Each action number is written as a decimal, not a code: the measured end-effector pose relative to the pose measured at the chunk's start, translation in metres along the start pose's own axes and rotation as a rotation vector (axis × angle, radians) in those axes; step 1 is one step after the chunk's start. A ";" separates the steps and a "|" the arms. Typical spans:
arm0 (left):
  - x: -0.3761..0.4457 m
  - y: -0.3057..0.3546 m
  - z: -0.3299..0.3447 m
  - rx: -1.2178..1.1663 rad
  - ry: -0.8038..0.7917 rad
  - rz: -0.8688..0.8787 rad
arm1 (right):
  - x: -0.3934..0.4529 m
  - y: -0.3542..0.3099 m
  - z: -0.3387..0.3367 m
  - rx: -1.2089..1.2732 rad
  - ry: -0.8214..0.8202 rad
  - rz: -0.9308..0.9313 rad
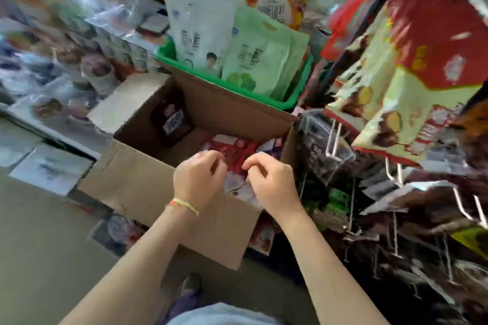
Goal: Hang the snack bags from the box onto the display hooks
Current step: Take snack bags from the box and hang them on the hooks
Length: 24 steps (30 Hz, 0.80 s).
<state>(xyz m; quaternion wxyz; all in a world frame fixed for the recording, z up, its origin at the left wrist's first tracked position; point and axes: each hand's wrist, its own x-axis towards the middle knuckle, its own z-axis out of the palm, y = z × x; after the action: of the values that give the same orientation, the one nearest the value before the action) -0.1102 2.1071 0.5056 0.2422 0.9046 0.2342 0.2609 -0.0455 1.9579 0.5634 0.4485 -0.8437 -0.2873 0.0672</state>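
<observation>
Left hand (198,179), right hand (272,179), fingers curled over box (148,185), snack bags (232,153) below

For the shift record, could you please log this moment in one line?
both hands over open brown cardboard box | fingers curled above red snack bags

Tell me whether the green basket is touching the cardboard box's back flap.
Touching. In the head view the cardboard box's raised back flap lies flat against the green basket's front wall, covering its lower part with no gap showing.
</observation>
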 end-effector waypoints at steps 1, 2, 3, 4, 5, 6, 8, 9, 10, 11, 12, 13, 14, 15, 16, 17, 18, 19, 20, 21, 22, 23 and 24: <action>0.009 -0.025 -0.005 0.061 -0.061 -0.033 | 0.009 -0.006 0.021 -0.006 -0.034 0.009; 0.018 -0.047 -0.009 0.122 -0.137 -0.047 | 0.019 -0.010 0.042 -0.021 -0.069 0.027; 0.026 -0.067 -0.011 0.179 -0.214 -0.041 | 0.030 -0.010 0.061 -0.044 -0.101 0.057; 0.034 -0.083 -0.013 0.224 -0.284 -0.025 | 0.040 -0.008 0.079 -0.075 -0.129 0.108; 0.040 -0.097 -0.014 0.259 -0.342 -0.010 | 0.051 -0.003 0.096 -0.113 -0.150 0.176; 0.045 -0.107 -0.014 0.289 -0.383 0.004 | 0.062 0.003 0.111 -0.155 -0.171 0.266; 0.051 -0.121 -0.010 0.334 -0.415 0.029 | 0.080 0.021 0.133 -0.192 -0.195 0.514; 0.055 -0.124 -0.007 0.346 -0.423 0.033 | 0.088 0.032 0.140 -0.164 -0.181 0.658; 0.058 -0.126 -0.004 0.351 -0.437 0.030 | 0.095 0.039 0.144 -0.116 -0.144 0.793; 0.062 -0.126 -0.001 0.344 -0.454 0.018 | 0.101 0.051 0.147 -0.071 -0.095 0.899; 0.065 -0.126 0.001 0.336 -0.466 0.003 | 0.106 0.060 0.148 -0.034 -0.055 0.986; 0.067 -0.127 0.003 0.329 -0.471 -0.018 | 0.110 0.069 0.149 0.019 -0.024 1.049; 0.069 -0.127 0.004 0.321 -0.471 -0.045 | 0.113 0.078 0.150 0.099 -0.004 1.113; 0.070 -0.126 0.005 0.312 -0.470 -0.072 | 0.113 0.088 0.151 0.197 0.017 1.166; 0.069 -0.125 0.005 0.307 -0.472 -0.090 | 0.112 0.091 0.151 0.296 0.021 1.204; 0.069 -0.125 0.005 0.303 -0.475 -0.096 | 0.111 0.094 0.151 0.393 0.045 1.226; 0.069 -0.124 0.005 0.302 -0.480 -0.097 | 0.111 0.095 0.151 0.466 0.074 1.248; 0.069 -0.125 0.005 0.305 -0.487 -0.094 | 0.111 0.097 0.152 0.539 0.109 1.265; 0.069 -0.125 0.006 0.311 -0.491 -0.090 | 0.112 0.095 0.152 0.572 0.130 1.270; 0.069 -0.126 0.006 0.318 -0.492 -0.088 | 0.113 0.095 0.154 0.621 0.149 1.266; 0.069 -0.126 0.006 0.323 -0.493 -0.085 | 0.115 0.089 0.155 0.661 0.149 1.248; 0.069 -0.127 0.006 0.319 -0.494 -0.086 | 0.116 0.082 0.156 0.711 0.134 1.222; 0.069 -0.127 0.006 0.310 -0.493 -0.091 | 0.116 0.072 0.156 0.750 0.105 1.195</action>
<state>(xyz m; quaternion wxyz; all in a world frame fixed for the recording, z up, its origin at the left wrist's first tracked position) -0.0925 2.2409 0.4547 0.1623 0.9555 0.2457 -0.0166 0.0236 2.1018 0.4309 0.6085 -0.6476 0.2898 0.3556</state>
